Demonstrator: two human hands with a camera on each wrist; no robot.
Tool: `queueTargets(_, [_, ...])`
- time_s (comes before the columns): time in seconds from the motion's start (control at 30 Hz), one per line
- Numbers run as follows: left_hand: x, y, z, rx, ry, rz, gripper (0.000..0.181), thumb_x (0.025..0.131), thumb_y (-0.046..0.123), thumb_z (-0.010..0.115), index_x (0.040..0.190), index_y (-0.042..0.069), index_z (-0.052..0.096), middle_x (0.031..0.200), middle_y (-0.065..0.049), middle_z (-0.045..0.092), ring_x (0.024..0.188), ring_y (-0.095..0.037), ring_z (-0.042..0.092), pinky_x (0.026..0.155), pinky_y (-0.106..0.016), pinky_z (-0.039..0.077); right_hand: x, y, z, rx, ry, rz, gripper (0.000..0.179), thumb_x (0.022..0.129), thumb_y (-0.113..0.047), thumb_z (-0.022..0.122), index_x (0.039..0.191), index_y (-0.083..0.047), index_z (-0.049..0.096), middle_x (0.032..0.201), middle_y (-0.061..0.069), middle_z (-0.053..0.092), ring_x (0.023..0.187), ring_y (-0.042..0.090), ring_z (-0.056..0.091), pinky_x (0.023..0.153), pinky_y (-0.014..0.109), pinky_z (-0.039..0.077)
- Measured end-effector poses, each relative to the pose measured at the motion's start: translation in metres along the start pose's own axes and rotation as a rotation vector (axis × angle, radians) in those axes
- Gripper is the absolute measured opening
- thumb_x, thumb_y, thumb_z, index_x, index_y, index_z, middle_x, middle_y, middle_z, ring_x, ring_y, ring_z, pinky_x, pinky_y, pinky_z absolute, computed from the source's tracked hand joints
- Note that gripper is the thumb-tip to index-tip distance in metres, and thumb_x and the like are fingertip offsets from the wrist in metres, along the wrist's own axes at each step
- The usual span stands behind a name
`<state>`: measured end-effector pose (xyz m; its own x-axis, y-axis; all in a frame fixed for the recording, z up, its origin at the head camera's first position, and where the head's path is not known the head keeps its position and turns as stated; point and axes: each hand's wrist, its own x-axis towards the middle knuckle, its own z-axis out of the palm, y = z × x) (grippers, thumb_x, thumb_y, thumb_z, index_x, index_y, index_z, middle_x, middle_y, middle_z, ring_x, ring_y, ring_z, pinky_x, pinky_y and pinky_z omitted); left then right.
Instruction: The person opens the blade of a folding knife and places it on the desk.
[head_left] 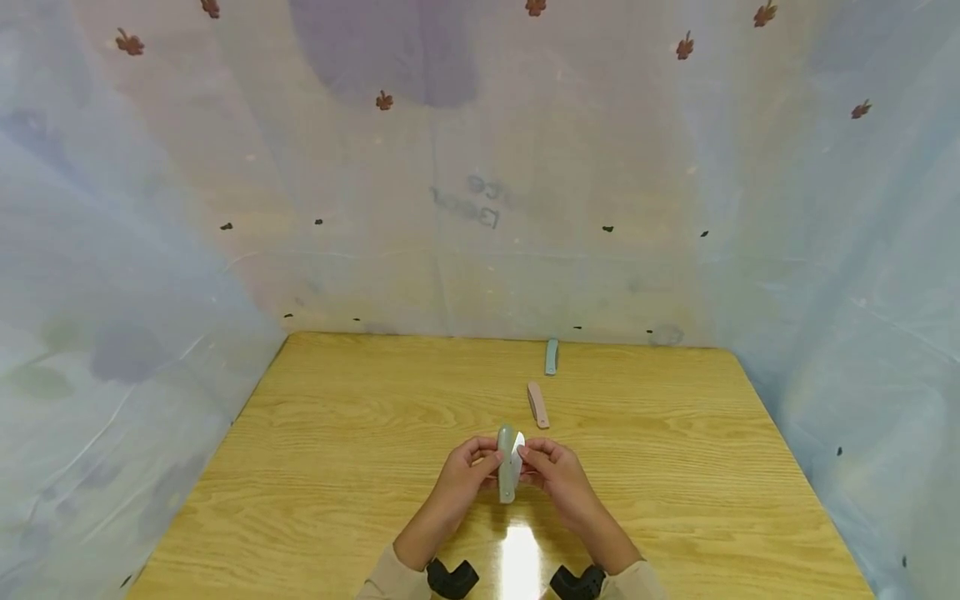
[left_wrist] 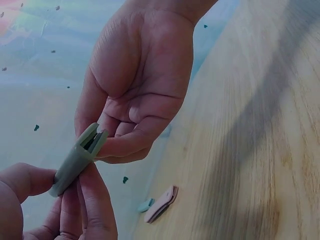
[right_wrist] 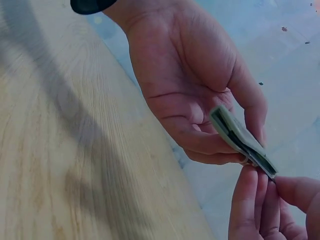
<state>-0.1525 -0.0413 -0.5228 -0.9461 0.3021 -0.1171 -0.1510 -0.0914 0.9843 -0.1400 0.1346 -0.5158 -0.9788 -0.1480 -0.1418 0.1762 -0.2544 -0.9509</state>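
Note:
A folding knife with a pale green handle (head_left: 506, 479) stands roughly upright between both hands above the table, its white blade (head_left: 517, 454) swung partly out on the right side. Thumb and fingers of my left hand (head_left: 467, 473) pinch the handle from the left. On the other side, my right hand (head_left: 558, 477) pinches the blade with its thumb and fingers. The slot along the handle (left_wrist: 75, 165) shows in the left wrist view. From the right wrist, the handle (right_wrist: 240, 132) is seen edge-on, with fingertips at both sides.
Beyond the hands, a pink folding knife (head_left: 537, 406) lies folded on the wood-grain table (head_left: 337, 417). Farther back, near the table's rear edge, lies a light blue one (head_left: 552, 357). Patterned sheeting (head_left: 525, 167) hangs behind the table and along both sides.

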Motion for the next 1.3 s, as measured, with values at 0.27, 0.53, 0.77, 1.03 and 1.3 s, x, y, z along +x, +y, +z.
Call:
queueTargets(0.27, [-0.0004,-0.0026,-0.0006,-0.018,-0.006,-0.011,0.032,0.092,0.026,0.06,0.111,0.0,0.056,0.101,-0.013,0.058,0.088,-0.024,0.061,0.074,-0.037,0.054,-0.0006,0.0048,-0.0034,0.007,0.005,0.022,0.032,0.093,-0.014,0.057,0.111,0.012,0.05,0.087,0.007,0.06,0.077,0.015,0.06,0.07,0.026,0.054])
queueTargets(0.53, [0.0017,-0.0039,-0.0018,-0.077,0.05,-0.002,0.035,0.091,0.024,0.061,0.113,-0.003,0.055,0.099,-0.012,0.059,0.084,-0.024,0.063,0.074,-0.037,0.054,-0.0004,0.0055,-0.0055,0.067,0.056,0.017,0.023,0.094,-0.007,0.054,0.107,0.01,0.048,0.083,0.009,0.056,0.075,0.017,0.059,0.073,0.031,0.055])
queueTargets(0.77, [0.0012,-0.0053,-0.0039,-0.135,0.077,0.013,0.039,0.091,0.023,0.062,0.115,-0.006,0.052,0.099,-0.012,0.061,0.088,-0.023,0.062,0.077,-0.037,0.053,-0.0003,0.0064,-0.0077,0.115,0.074,0.008,0.022,0.094,-0.006,0.054,0.107,0.011,0.049,0.083,0.011,0.058,0.074,0.018,0.062,0.074,0.033,0.055])
queueTargets(1.03, [0.0001,-0.0012,-0.0045,-0.223,0.108,0.003,0.038,0.092,0.018,0.06,0.117,-0.008,0.048,0.099,-0.012,0.061,0.088,-0.022,0.062,0.078,-0.038,0.053,-0.0006,0.0066,-0.0094,0.144,0.144,0.008,0.024,0.092,-0.007,0.057,0.107,0.01,0.049,0.083,0.012,0.058,0.074,0.018,0.062,0.074,0.031,0.055])
queueTargets(1.3, [0.0001,-0.0067,-0.0061,-0.325,0.178,-0.005,0.034,0.093,0.016,0.059,0.116,-0.006,0.046,0.1,-0.013,0.058,0.089,-0.022,0.061,0.081,-0.039,0.052,-0.0011,0.0066,-0.0063,0.227,0.181,-0.001,0.015,0.092,-0.002,0.055,0.1,0.008,0.048,0.081,0.013,0.058,0.072,0.018,0.063,0.075,0.031,0.054])
